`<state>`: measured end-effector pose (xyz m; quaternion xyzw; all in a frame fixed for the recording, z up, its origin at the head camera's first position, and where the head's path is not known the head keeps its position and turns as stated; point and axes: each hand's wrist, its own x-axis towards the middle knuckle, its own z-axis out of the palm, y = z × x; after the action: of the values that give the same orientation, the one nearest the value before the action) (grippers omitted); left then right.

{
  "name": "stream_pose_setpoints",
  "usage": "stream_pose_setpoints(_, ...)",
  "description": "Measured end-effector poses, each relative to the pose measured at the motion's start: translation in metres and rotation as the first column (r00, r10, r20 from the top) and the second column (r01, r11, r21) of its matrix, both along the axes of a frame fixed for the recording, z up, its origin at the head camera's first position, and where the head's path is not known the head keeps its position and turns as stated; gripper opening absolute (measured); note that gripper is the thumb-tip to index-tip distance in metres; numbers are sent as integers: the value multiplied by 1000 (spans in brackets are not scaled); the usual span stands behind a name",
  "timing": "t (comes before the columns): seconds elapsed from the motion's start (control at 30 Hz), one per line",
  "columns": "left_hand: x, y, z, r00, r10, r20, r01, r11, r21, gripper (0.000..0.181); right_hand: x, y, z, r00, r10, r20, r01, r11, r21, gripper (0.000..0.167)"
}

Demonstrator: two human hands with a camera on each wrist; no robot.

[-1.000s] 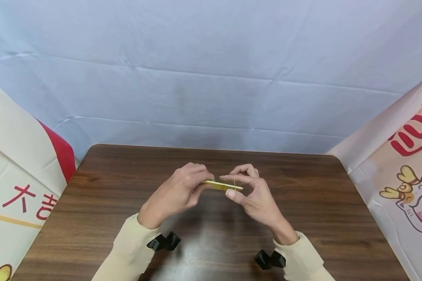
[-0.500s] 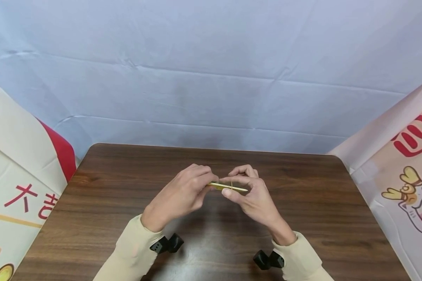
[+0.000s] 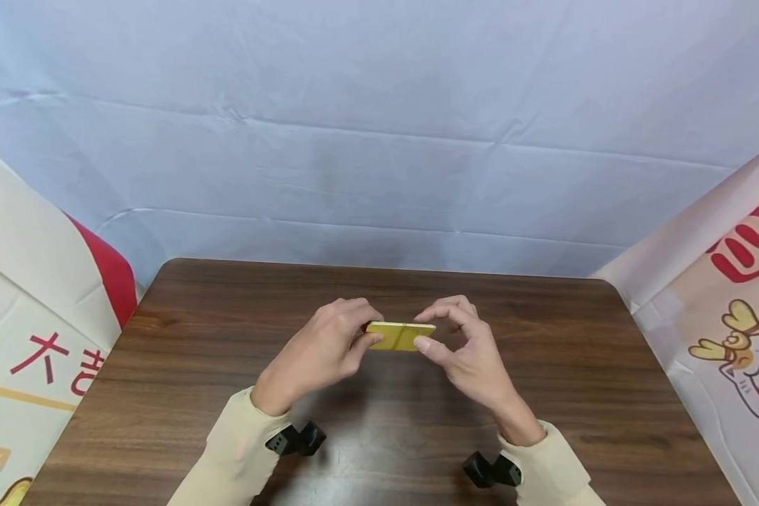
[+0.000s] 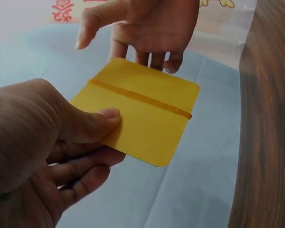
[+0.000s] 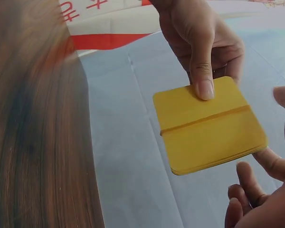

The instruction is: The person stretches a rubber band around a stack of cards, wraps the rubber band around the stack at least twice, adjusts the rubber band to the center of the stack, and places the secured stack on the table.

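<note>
A thin stack of square yellow cards with rounded corners is held up above the table. Around its middle runs a brownish-yellow rubber band, lying flat across the face. My left hand pinches one side of the stack, thumb on the face and fingers behind. At the opposite side is my right hand, its thumb and fingers spread apart. In the right wrist view one right finger reaches the stack's corner; whether it touches cannot be told. The right thumb stands clear of the cards in the left wrist view.
The dark wooden table has rounded far corners. Behind it hangs a pale blue cloth. Printed cloths hang at the left and right. A small black camera sits on each sleeve cuff.
The right thumb and fingers, earlier at the stretched band and the stack, have come off and spread. The stack has tilted so its face shows, and the band now lies flat.
</note>
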<state>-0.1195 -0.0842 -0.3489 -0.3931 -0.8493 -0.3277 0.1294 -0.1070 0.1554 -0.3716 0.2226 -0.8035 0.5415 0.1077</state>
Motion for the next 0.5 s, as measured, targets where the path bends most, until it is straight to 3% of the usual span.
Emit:
stream_pose_setpoints(0.1, -3, -1, -2, 994, 19, 112, -22, 999, 28, 12, 0, 1, -2, 999, -28, -37, 30, 998, 58, 45)
stream_pose_setpoints(0.23, -8, -2, -7, 968, 34, 249, -49, 997, 57, 12, -4, 4, -6, 981, -22, -192, 63, 975, 214, 71)
stream_pose_setpoints(0.37, -13, -5, -12, 932, 20, 361, -53, 995, 80, 13, -9, 7, -9, 943, 38, -329, 100, 915, 392, 88)
stream_pose_setpoints(0.5, -19, -7, -19, 902, -30, 431, -26, 992, 123, 17, -13, 9, -13, 928, 82, -363, 124, 851, 510, 96)
